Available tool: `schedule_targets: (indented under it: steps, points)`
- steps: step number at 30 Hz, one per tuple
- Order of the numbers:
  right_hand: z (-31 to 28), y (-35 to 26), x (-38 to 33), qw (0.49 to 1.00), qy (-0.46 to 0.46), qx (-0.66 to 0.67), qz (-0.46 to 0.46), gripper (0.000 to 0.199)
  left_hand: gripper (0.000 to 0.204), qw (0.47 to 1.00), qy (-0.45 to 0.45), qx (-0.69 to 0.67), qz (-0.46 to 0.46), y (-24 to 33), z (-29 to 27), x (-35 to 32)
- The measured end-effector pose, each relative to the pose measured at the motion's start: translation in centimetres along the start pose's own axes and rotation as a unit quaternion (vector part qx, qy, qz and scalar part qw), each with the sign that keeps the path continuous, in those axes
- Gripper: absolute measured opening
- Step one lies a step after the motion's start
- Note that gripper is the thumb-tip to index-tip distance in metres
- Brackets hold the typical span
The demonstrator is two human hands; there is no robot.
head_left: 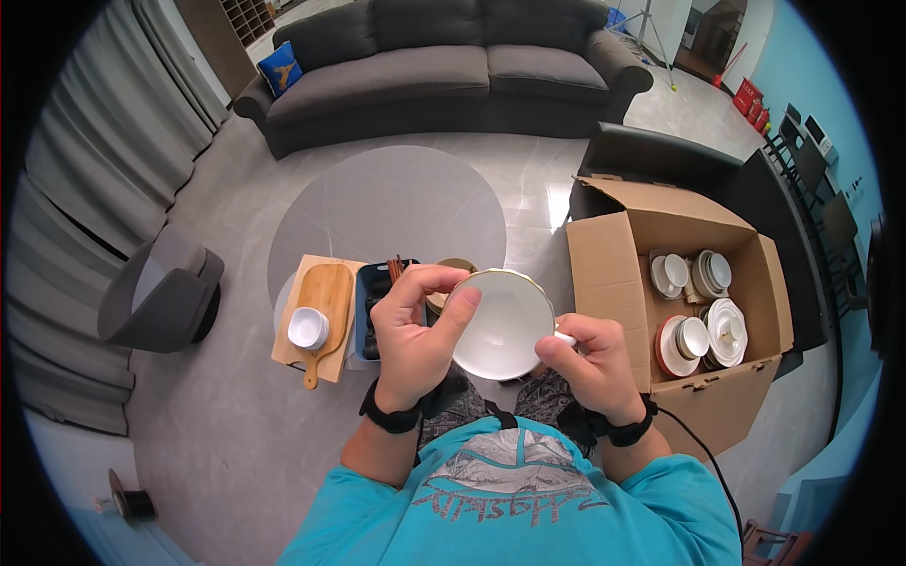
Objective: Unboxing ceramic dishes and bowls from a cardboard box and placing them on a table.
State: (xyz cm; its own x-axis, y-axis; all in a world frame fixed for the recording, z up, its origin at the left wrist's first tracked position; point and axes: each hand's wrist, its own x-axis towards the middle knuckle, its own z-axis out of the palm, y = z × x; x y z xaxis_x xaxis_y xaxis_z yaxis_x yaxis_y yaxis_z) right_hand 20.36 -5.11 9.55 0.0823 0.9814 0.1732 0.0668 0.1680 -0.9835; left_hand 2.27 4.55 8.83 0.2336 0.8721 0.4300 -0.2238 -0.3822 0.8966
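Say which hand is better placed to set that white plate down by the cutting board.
Probably the left hand. It grips the white plate on its left rim, on the side nearer the cutting board. The right hand holds the far rim, beside the cardboard box.

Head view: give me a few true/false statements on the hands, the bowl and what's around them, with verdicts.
1. Both hands hold the white bowl. True: the left hand grips its left rim, the right hand its right rim.
2. The cardboard box is shut. False: its flaps are open, with stacked dishes inside.
3. A small white bowl sits on the wooden board. True.
4. The box stands to the person's left. False: it is on the right; the board and a dark tray are on the left.
5. The sofa is bright red. False: it is dark grey.
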Motion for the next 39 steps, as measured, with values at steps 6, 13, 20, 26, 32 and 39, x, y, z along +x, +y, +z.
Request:
schedule_targets:
  steps: [6, 13, 20, 26, 32, 39]
  points:
    - [0.5, 0.0, 0.1, 0.986, 0.026, -0.134, -0.099, 0.024, 0.019, 0.979, 0.016, 0.203, 0.010, 0.2, 0.2, 0.3]
    - [1.0, -0.2, 0.0, 0.967, 0.019, -0.214, -0.140, 0.026, 0.024, 0.920, 0.015, 0.367, 0.139, -0.2, 0.0, 0.7]
    - [0.8, 0.1, 0.1, 0.969, 0.032, -0.209, -0.125, 0.028, 0.020, 0.910, 0.015, 0.388, 0.148, -0.4, 0.4, 0.6]
    - [0.8, 0.8, -0.1, 0.988, 0.035, -0.136, -0.064, 0.027, 0.013, 0.918, 0.012, 0.373, 0.137, -0.3, 0.6, 0.7]
    - [0.9, 0.9, -0.1, 0.994, 0.044, -0.100, -0.029, 0.026, 0.008, 0.919, 0.010, 0.372, 0.132, -0.4, 0.4, 0.6]
    - [1.0, 0.9, -0.1, 0.994, 0.076, -0.072, -0.026, 0.026, 0.017, 0.938, -0.003, 0.335, 0.087, -0.2, 0.6, 0.3]
